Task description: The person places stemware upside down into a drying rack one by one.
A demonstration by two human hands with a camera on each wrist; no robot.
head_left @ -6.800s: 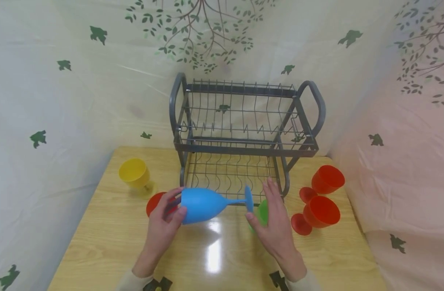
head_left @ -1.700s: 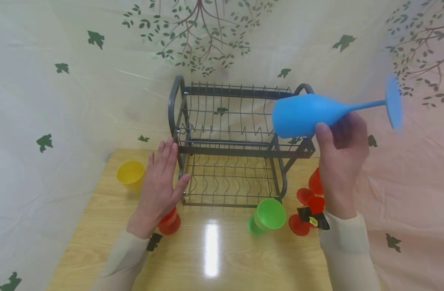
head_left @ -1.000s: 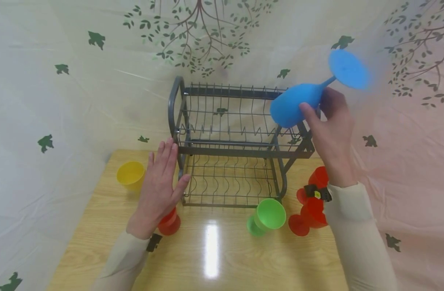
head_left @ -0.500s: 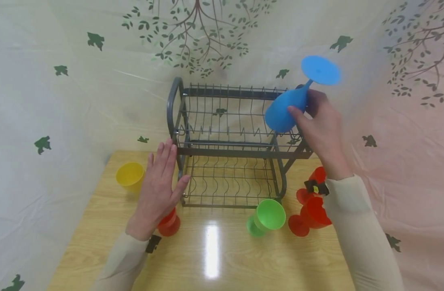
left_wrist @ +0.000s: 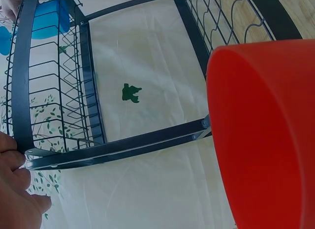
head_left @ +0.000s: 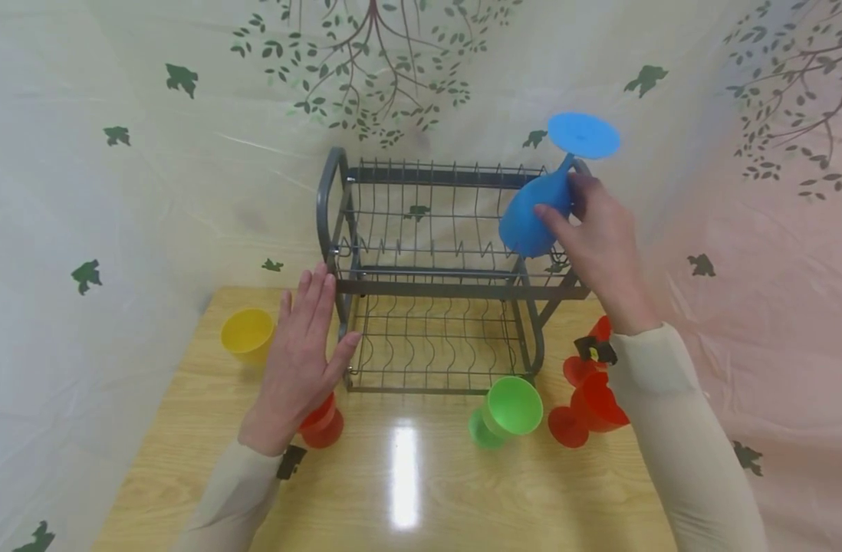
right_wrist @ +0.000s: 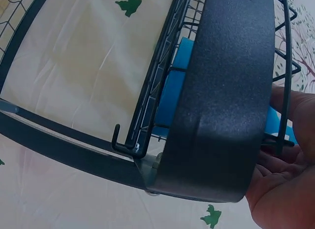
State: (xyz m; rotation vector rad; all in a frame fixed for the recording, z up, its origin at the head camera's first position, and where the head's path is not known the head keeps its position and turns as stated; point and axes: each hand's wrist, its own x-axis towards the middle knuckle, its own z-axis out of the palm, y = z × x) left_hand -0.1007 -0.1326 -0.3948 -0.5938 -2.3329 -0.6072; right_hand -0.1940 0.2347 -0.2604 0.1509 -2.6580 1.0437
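Observation:
A blue plastic wine glass tilts mouth-down over the right end of the upper tier of a dark two-tier dish rack, its round foot up. My right hand grips it where bowl meets stem. In the right wrist view the rack's side handle hides much of the glass, whose rim lies down among the wires. With fingers straight, my left hand rests on the rack's left front post. Beneath that hand stands a red goblet, partly covered; the left wrist view shows its bowl up close.
On the wooden table, a yellow goblet stands left of the rack and a green goblet before its right front corner. Two red goblets, one here, sit at right, partly behind my right sleeve. A printed curtain hangs behind.
From both hands at the table front, the blue wine glass went to my right hand, then left and down into the upper tier, turning mouth-down. My left hand moved to the rack's post and stayed.

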